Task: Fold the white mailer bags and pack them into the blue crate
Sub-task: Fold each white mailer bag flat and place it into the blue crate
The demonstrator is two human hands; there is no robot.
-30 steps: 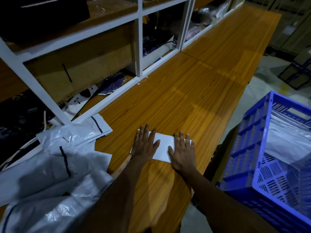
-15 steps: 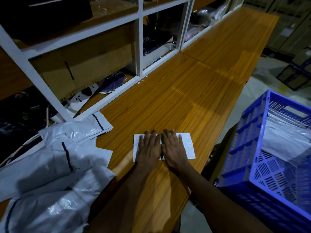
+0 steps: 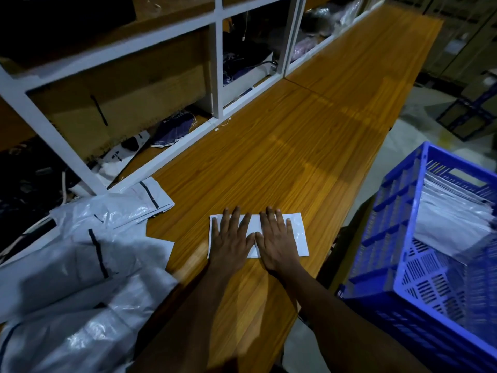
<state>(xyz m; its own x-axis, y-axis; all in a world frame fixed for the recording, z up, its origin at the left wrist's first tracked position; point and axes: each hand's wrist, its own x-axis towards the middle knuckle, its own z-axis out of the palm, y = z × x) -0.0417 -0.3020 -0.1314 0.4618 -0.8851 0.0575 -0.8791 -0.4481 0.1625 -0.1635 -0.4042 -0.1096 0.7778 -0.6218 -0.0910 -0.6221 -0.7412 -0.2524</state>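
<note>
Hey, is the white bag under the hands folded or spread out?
Folded: the mailer bag is a compact flat rectangle, pressed under the left hand and right hand.

Ahead of the fingers (image 3: pixel 237 219), bare wooden benchtop (image 3: pixel 309 146) runs open. To their left, heaped white mailer bags (image 3: pixel 80 259) crowd the surface beside a white shelf frame (image 3: pixel 217 63). To their right, off the edge, stands a blue crate (image 3: pixel 387 211).

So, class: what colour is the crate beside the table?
The crate is blue; the head view shows it best.
</note>
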